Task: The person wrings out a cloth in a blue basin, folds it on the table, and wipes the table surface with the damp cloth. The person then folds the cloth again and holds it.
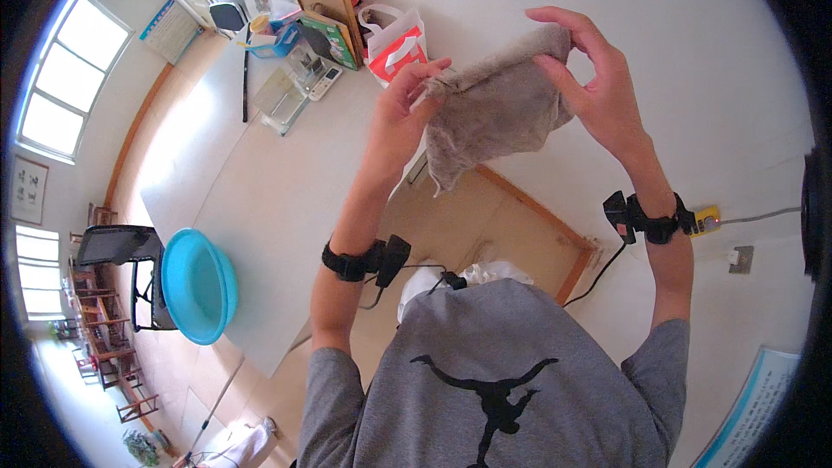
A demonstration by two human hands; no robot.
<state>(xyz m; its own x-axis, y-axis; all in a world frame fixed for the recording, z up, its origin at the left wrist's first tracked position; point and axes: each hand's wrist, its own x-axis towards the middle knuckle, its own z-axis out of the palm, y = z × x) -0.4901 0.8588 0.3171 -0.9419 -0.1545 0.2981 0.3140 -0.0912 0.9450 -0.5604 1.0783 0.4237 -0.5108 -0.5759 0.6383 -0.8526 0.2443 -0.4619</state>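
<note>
A grey-brown cloth (497, 101) hangs spread between both hands, in front of a white wall. My left hand (406, 104) pinches its left upper corner between thumb and fingers. At the other end, my right hand (595, 75) grips the upper right edge, the index finger stretched out above it. The top edge looks folded or rolled over, and the lower part hangs loose to a ragged point. Each wrist wears a black strap with a small device and a cable.
A white table (260, 188) stands to the left, bearing a turquoise plastic basin (198, 286), a clear-lidded box (283, 101), a blue basket (276, 42), picture frames and a red-and-white bag (400, 45). A black chair (123, 247) is beyond it. A yellow power strip (705, 221) is by the right wrist.
</note>
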